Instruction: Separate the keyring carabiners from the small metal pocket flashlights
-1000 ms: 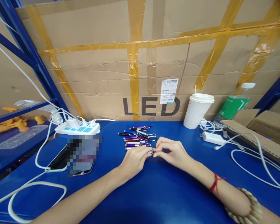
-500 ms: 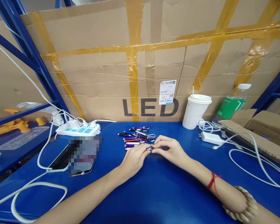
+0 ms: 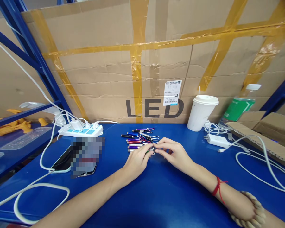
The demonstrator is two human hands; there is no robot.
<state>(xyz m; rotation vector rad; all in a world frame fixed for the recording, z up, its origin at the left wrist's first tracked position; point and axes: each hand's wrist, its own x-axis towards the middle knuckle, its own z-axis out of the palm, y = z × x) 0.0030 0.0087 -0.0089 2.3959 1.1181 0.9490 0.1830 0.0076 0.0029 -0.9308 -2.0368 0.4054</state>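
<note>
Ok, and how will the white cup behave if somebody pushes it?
The white cup would probably tip if pushed near the top: it is tall and narrows toward its base. Its smooth, paper-like wall may dent under a hard squeeze. The lid hides how full it is, so its weight is unclear.

The left hand [image 3: 137, 158] and right hand [image 3: 177, 154] hide most of the small item [image 3: 152, 149] at frame center. Pixelation masks the flat object [image 3: 87, 156] at center left. Fine print on the label [image 3: 172, 92] is illegible. The right edge crops the open carton [image 3: 279, 126].
</note>
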